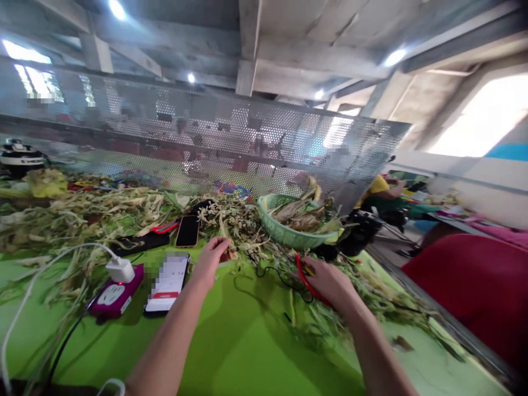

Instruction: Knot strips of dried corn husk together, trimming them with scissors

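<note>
While the green basket (284, 234) sat on the green tabletop (247, 341), loaded with dry husks (297, 217), both hands were out on the near side of it. Right hand (330, 280) was just in front of the basket, toward its right end, fingers wrapped around a red-handled tool (302, 275); working end unreadable in the clutter. Left hand (209, 258) was front-left of the basket, fingertips drawn together at the near edge of the dried plant heap (231, 217); couldn't tell whether they had hold of a piece. Heap spread left from the basket. Black wire (270, 269) curled just in front of the basket, between the 2 hands. Green scraps (371, 297) lay front-right of it. 2 phones were left of the basket: dark phone (187, 231) nearer it, lit phone (173, 278) farther out, front-left, screen up. Farthest left of the basket among these, magenta power block (132, 283) carried a white plug (120, 269); white cable (25, 308) ran off that. Perforated metal screen (231, 126) stood behind the basket. Well right of the basket: red covering (466, 280), plus a co-worker's yellow sleeve (377, 190) farther back.
</note>
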The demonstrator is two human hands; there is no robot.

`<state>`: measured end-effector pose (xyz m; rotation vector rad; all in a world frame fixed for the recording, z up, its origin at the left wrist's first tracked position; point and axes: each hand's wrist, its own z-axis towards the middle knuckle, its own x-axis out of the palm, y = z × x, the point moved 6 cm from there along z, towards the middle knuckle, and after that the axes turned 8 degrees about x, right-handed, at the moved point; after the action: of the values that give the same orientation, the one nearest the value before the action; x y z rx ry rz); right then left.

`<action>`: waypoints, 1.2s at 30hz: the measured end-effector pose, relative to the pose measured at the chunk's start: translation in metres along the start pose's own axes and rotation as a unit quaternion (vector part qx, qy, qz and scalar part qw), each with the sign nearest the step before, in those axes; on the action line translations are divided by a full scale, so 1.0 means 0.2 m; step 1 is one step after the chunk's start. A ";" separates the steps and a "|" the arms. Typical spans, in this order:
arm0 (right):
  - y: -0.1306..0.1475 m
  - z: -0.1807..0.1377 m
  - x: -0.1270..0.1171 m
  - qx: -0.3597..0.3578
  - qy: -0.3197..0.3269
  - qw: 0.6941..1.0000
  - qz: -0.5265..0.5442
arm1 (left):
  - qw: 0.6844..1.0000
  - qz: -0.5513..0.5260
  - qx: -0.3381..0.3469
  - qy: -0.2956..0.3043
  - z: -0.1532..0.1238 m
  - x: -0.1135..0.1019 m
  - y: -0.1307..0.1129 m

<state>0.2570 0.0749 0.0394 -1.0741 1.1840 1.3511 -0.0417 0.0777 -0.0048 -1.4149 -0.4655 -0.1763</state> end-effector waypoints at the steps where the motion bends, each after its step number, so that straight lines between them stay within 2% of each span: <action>1: -0.03 0.00 0.01 0.004 0.008 1.000 -0.002 | 1.000 -0.010 -0.007 0.005 0.00 0.00 0.01; 6: -0.05 0.00 0.00 0.012 0.009 1.000 0.015 | 0.998 -0.042 -0.030 0.034 0.00 0.01 0.03; 8: -0.03 -0.02 -0.07 0.015 -0.056 0.997 0.041 | 0.998 -0.028 -0.031 0.050 -0.01 0.02 0.04; 10: 0.02 -0.05 -0.16 0.003 -0.152 0.984 0.092 | 0.998 0.001 -0.032 0.061 -0.01 0.03 0.04; 11: 0.06 -0.07 -0.21 -0.019 -0.190 0.973 0.128 | 0.997 0.019 -0.028 0.067 -0.01 0.04 0.04; 13: 0.18 -0.11 -0.26 -0.097 -0.219 0.952 0.190 | 0.995 0.056 -0.014 0.086 -0.01 0.05 0.04; 15: 0.32 -0.15 -0.28 -0.171 -0.203 0.940 0.216 | 0.991 0.088 -0.004 0.102 -0.02 0.07 0.04; 17: 0.46 -0.16 -0.26 -0.249 -0.161 0.930 0.219 | 0.987 0.112 0.000 0.115 -0.03 0.08 0.05; 20: 0.61 -0.14 -0.20 -0.304 -0.120 0.922 0.209 | 0.981 0.135 0.017 0.141 -0.04 0.11 0.05; 26: 0.67 -0.02 -0.05 -0.273 -0.087 0.942 0.174 | 0.977 0.125 0.022 0.169 -0.05 0.14 0.04; 36: 0.63 -0.03 0.05 -0.251 -0.078 0.941 0.215 | 0.966 0.221 0.068 0.119 -0.05 0.16 0.04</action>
<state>0.1314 0.0682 0.0423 -1.0598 1.0131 2.1224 -0.0080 0.0736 0.0005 -1.3081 0.0424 0.0476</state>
